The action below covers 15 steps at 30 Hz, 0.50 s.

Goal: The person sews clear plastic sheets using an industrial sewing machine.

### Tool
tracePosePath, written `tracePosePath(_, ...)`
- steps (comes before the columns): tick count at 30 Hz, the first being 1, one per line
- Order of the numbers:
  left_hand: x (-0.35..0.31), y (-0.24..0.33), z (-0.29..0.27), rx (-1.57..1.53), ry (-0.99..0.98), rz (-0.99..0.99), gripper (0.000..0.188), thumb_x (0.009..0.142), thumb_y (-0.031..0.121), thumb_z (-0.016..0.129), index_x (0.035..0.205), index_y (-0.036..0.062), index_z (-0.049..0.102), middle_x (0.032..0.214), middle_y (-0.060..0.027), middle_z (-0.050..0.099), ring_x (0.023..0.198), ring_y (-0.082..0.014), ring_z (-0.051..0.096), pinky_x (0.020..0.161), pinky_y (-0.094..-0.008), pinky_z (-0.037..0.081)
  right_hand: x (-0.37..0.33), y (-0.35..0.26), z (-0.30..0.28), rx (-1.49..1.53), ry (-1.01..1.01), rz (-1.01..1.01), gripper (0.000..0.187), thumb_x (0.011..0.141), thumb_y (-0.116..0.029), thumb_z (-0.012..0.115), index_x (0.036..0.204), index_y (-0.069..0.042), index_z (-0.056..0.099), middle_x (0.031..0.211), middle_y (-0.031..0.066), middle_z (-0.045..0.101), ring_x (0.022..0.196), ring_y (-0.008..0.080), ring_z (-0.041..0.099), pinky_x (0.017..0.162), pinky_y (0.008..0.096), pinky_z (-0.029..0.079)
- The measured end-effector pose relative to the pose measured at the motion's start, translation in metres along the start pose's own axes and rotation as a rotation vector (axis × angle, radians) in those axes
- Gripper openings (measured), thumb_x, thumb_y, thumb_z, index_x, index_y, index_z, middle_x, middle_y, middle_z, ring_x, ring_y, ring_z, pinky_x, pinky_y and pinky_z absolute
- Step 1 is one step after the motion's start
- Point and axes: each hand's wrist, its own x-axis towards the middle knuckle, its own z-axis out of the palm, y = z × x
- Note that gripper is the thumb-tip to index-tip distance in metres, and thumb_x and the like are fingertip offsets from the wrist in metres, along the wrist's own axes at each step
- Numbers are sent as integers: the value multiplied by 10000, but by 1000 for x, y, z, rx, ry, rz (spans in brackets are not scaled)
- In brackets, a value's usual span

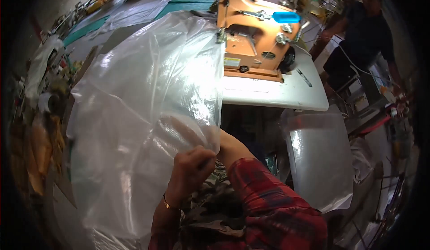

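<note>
A large translucent plastic sheet (134, 84) drapes from the sewing machine's left side down over my lap. My left hand (193, 164) is closed in a pinch on its near right edge. My right hand (186, 131) reaches under or inside the plastic, crossing leftward beyond my left hand. Its fingers show only dimly through the film, looking stretched out and flat. The orange sewing machine (255, 35) stands ahead on a white tabletop (277, 95), just right of the sheet's far end. The needle area is hidden.
Thread snips (303, 77) lie on the tabletop right of the machine. More clear plastic (319, 156) hangs at my right. A person in dark clothes (365, 39) is at the far right. Green and grey fabric (183, 1) covers a surface behind. Clutter (49, 98) lines the left.
</note>
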Motion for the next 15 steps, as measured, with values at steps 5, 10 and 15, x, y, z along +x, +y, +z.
tracePosePath(5, 31, 32, -12, 51, -128, 180, 143, 773, -12, 659, 896, 39, 605, 722, -117, 532, 593, -276, 551, 548, -364, 444, 106, 31, -9, -143, 84, -38, 254, 893, -190, 580, 1109, -59, 604, 1049, 115, 581, 964, 218, 530, 795, 356, 472)
tracePosePath(10, 37, 15, -47, 418, -230, 226, 125, 736, 25, 702, 829, 82, 641, 657, -77, 537, 562, -275, 575, 500, -361, 446, 157, 44, -13, -218, 136, -58, 247, 889, -195, 578, 1096, -62, 606, 1040, 114, 578, 960, 225, 528, 794, 360, 469)
tracePosePath(15, 17, -36, -67, 419, -194, 129, 99, 781, 68, 678, 844, 66, 603, 689, -121, 525, 612, -320, 577, 529, -390, 444, 97, 15, -56, -329, 153, -68, 241, 886, -201, 575, 1082, -65, 608, 1032, 113, 576, 957, 232, 526, 794, 363, 465)
